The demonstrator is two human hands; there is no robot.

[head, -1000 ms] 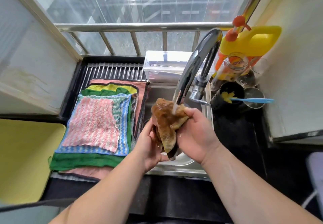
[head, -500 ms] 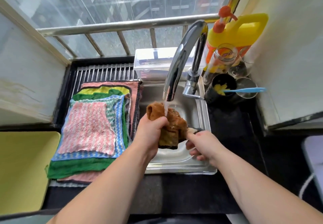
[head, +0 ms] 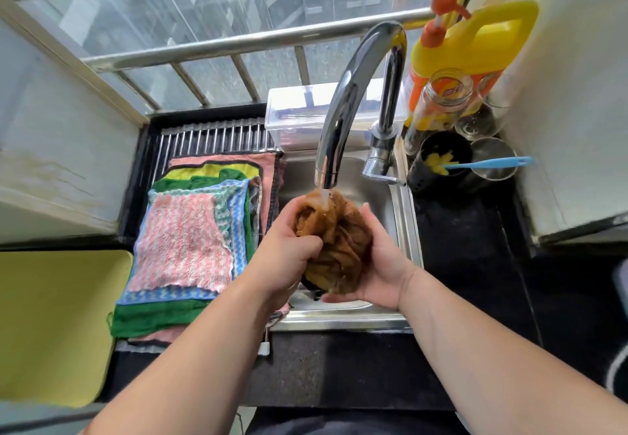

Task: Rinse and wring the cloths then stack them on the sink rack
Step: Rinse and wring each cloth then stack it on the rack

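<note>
Right now I see one soggy brown cloth (head: 334,241), crumpled into a wrinkled lump under the thin stream from the single curved chrome tap (head: 350,94), above the stainless steel sink (head: 339,319). Two hands hold it. My view shows the left hand (head: 282,258) with fingers curled tight round it, while the right hand (head: 384,264) cups and grips the other side. Beside the sink, the ribbed metal rack (head: 210,137) carries a stack of flat, fluffy cloths (head: 187,230), at least five layers.

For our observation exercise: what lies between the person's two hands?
In the head view, the bunched brown cloth lies between the left hand and right hand, under the running tap.
</note>
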